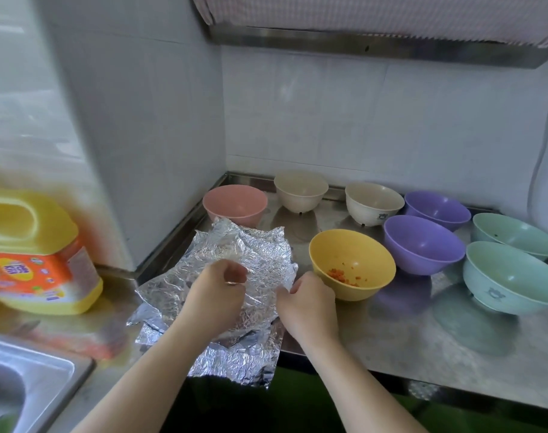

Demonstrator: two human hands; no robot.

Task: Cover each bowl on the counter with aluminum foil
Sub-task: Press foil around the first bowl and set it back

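Observation:
A crumpled stack of aluminum foil sheets (253, 254) lies on the steel counter (407, 348), hanging over its front edge. My left hand (216, 292) pinches the top sheet near its middle. My right hand (307, 304) pinches the sheet's right edge. Several uncovered bowls stand behind and to the right: a pink bowl (235, 203), two cream bowls (300, 189) (372, 203), a yellow bowl (352, 264) with orange bits inside, two purple bowls (422, 243) (438, 209) and two green bowls (510, 276) (516, 234).
A yellow and orange detergent jug (38, 254) stands on the counter at the left. A steel sink (25, 379) sits at the bottom left. Tiled walls close in the corner behind the bowls. A range hood (382, 45) hangs overhead.

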